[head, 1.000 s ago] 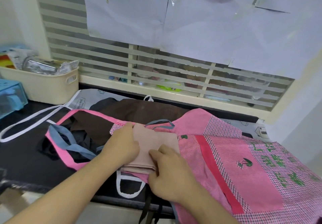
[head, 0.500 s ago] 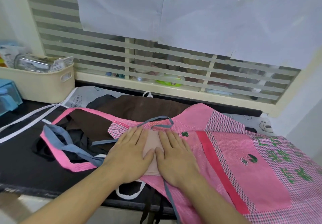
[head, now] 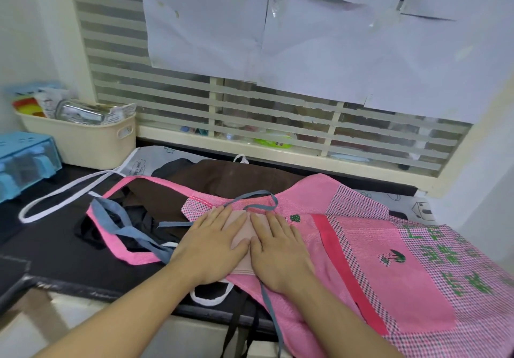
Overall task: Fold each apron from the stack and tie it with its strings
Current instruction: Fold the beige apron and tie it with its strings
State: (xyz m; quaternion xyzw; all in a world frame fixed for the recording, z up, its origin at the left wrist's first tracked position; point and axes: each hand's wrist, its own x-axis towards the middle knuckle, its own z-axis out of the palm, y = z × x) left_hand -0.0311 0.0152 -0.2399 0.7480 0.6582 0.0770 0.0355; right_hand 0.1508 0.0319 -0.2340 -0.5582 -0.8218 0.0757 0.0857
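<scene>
Both hands have barely shifted, left hand (head: 212, 242) and right hand (head: 279, 252) lying flat, fingers straight, pressing the folded beige apron (head: 241, 235) atop the pink apron (head: 389, 260) near the surface's edge; soft, light, springy cloth, best pinched at its blue-grey strings (head: 258, 199).

Both bare forearms reach in from the bottom of the frame toward its lower centre. The left hand (head: 212, 246) and the right hand (head: 279, 249) lie palm down side by side, fingers straight and pointing away from the person, thumbs turned inward and nearly touching, neither hand gripping anything.
</scene>
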